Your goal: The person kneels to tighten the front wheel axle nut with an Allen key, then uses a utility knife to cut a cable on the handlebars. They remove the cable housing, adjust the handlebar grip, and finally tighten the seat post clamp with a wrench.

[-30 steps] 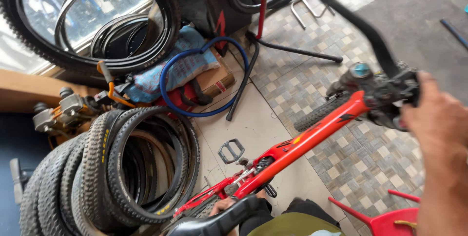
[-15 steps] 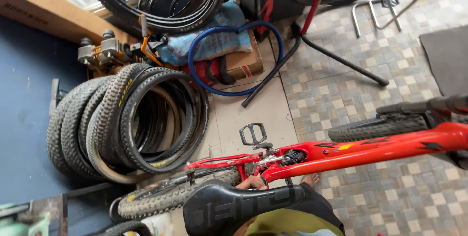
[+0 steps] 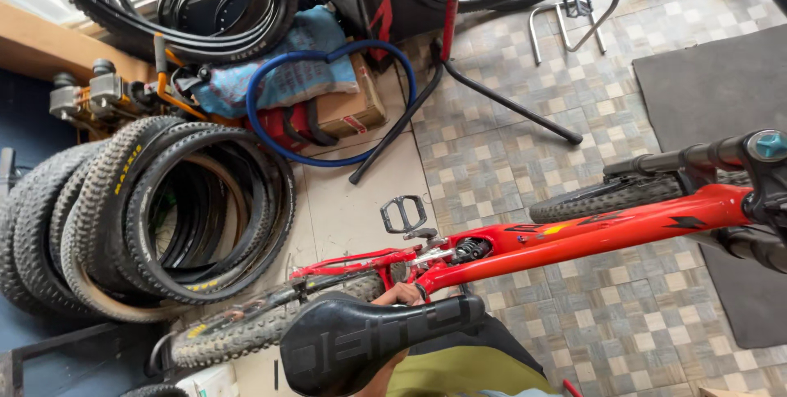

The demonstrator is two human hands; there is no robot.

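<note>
Red frame: we're looking straight down on a bike frame (image 3: pixel 574 241), its top tube running from the middle of the view out to the right edge.
Saddle: black saddle (image 3: pixel 369 340) sits right under us at the bottom, nose pointing right, blocking most of what's below it.
Hand: one hand (image 3: pixel 399 294) peeks out between the saddle and the frame, touching the frame where the tubes meet by the rear shock. Only the knuckles show, so we can't tell if it's gripping or just resting, and we can't say which hand it is. No other hand in sight.
Bar: black handlebar (image 3: pixel 697 157) with a teal cap at the far right, just above the frame.
Wheels: knobby front tyre (image 3: pixel 607 198) shows under the top tube; muddy rear tyre (image 3: pixel 270 323) runs off to the lower left.
Pedal: flat pedal (image 3: pixel 403 214) sticks up just above the shock area.
Tyre stack: pile of spare tyres (image 3: pixel 156 217) leans at the left, well apart from the bike.
Hose: blue hose (image 3: pixel 328 102) looped over a cardboard box (image 3: pixel 348 110) near the top.
Floor: checkered tile floor (image 3: pixel 525 159), dark mat (image 3: pixel 713 86) on the right.
</note>
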